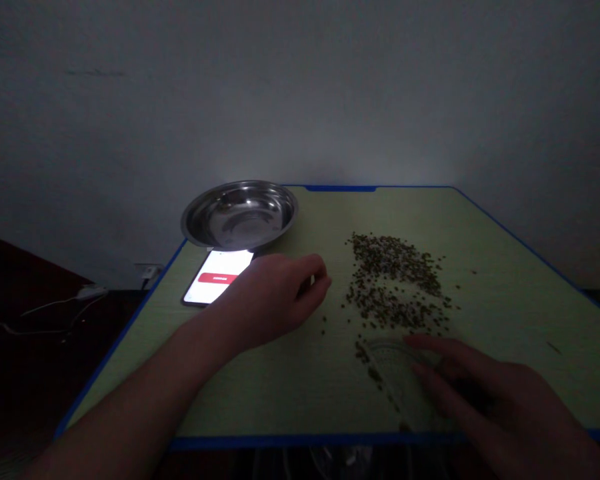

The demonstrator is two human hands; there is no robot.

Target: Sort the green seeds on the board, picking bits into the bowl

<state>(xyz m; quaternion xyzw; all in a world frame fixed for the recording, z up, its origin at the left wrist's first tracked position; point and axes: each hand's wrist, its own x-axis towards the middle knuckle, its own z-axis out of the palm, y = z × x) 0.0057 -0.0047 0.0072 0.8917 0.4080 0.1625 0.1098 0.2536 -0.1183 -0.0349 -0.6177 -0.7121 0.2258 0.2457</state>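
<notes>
My left hand (285, 290) hovers above the table left of the grains, its thumb and index finger brought together in a pinch; whatever lies between the tips is too small to make out. A clear protractor (395, 367) lies near the table's front edge, held at its curved side by the thumb and fingers of my right hand (480, 387). Several dark seeds line its straight edge. Beyond it spreads a pile of small dark greenish-brown seeds mixed with whitish grains (393, 267), parted by a thin bare strip. A few seeds are scattered near my left hand.
A steel basin (240, 217) stands at the table's back left. In front of it lies a phone (213, 280) with a lit screen, partly behind my left wrist. The pale green table (505, 267) has a blue rim. White cables (85, 293) hang at the left by the wall.
</notes>
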